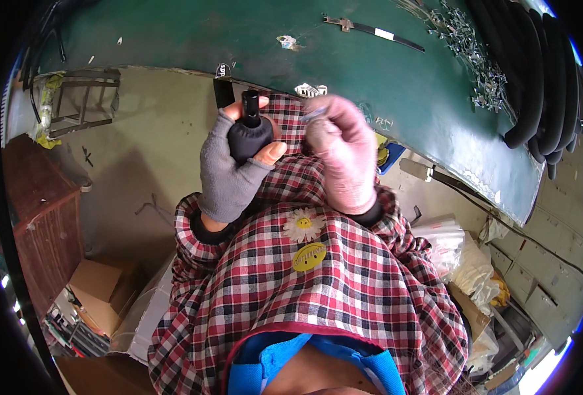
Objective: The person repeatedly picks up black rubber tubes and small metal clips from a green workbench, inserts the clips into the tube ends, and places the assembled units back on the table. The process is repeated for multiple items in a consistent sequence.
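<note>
My left hand (pixel 224 170), in a grey glove with bare fingertips, is closed around a black rounded piece (pixel 249 139). A short, glossy black tube (pixel 250 105) stands up from its top; I cannot tell exactly what kind of part it is. Just to the right, my right hand (pixel 345 148) wears a pink glove and pinches a small, thin, shiny piece (pixel 314 114), blurred and partly covered by the fingers. Both hands are raised in front of my checked smock (pixel 285 125), close to the near edge of the green table (pixel 252 39), and they do not touch each other.
Farther right on the table lie a heap of small metal pieces (pixel 482 76) and a bundle of thick black tubes (pixel 535 79). A caliper-like tool (pixel 377 33) rests at the back. Left on the floor are a metal-framed stool (pixel 84 102), a brown cabinet (pixel 44 217) and a cardboard box (pixel 97 289).
</note>
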The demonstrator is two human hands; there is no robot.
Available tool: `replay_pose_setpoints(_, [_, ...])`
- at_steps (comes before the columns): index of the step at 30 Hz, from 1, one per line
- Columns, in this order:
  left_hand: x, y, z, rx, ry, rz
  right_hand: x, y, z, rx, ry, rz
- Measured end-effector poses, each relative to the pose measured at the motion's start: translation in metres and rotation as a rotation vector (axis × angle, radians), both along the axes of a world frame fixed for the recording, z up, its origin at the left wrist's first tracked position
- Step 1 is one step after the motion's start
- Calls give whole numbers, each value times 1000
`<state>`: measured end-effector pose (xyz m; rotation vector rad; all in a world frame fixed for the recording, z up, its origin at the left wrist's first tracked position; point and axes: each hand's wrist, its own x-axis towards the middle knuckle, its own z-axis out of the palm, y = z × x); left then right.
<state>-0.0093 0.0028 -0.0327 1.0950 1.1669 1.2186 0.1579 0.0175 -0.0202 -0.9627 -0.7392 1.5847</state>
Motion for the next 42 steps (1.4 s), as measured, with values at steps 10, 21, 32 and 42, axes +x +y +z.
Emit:
replay_pose_setpoints(10, [8, -1, 2, 29, 200, -84, 18, 57, 14, -185, 38, 478])
replay_pose_setpoints(21, [11, -7, -7, 244, 408, -80, 14, 43, -4, -251, 145, 435])
replay_pose_setpoints(32, [-12, 25, -1, 27, 428, -186, 37, 79, 29, 338, -745, 118])
replay_pose_setpoints(42, [-21, 20, -10, -7, 535, -57, 75, 127, 7, 870, -1650, 158])
